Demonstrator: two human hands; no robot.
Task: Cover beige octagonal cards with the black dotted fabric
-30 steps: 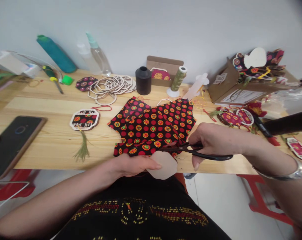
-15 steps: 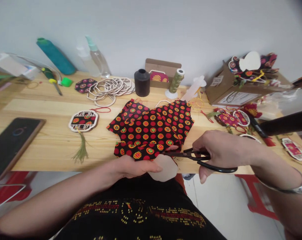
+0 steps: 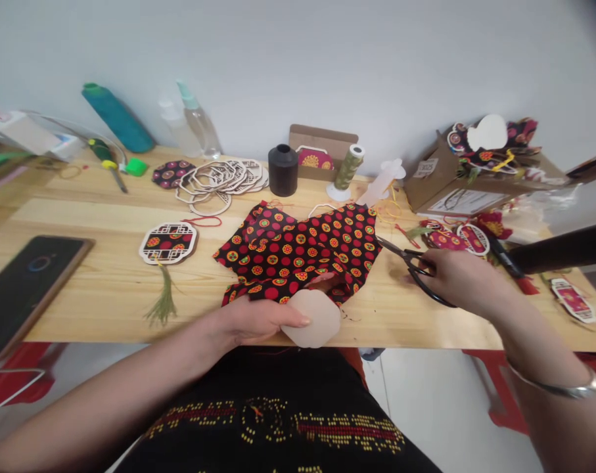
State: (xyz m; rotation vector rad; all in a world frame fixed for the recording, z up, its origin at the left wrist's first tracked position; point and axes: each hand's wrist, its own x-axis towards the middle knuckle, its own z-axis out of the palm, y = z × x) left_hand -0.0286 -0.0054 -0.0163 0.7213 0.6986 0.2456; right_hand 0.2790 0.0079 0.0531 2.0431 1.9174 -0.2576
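My left hand (image 3: 258, 318) grips a pale, scallop-edged card piece (image 3: 317, 320) at the table's front edge, thumb on top. Behind the card lies a black cloth (image 3: 298, 246) with red and yellow round motifs, its near edge rumpled and lifted; some of my left fingers are hidden under it. To the right, my right hand (image 3: 453, 279) holds black-handled scissors (image 3: 416, 263) just above the table. Their blades point left toward the cloth's right edge, and I cannot tell whether they touch it. Small dark scraps lie right of the card.
A tasselled ornament (image 3: 168, 243) and a phone (image 3: 31, 289) lie left. Behind stand wooden frames (image 3: 219, 180), a black thread cone (image 3: 282, 172), a green spool (image 3: 347, 167) and clear bottles (image 3: 199, 125). A cardboard box (image 3: 440, 171) and more ornaments (image 3: 448, 238) sit right.
My right hand and the scissors have moved right and away from the card's edge. The card in my left hand has shifted slightly left and up, and the cloth's near edge is more bunched.
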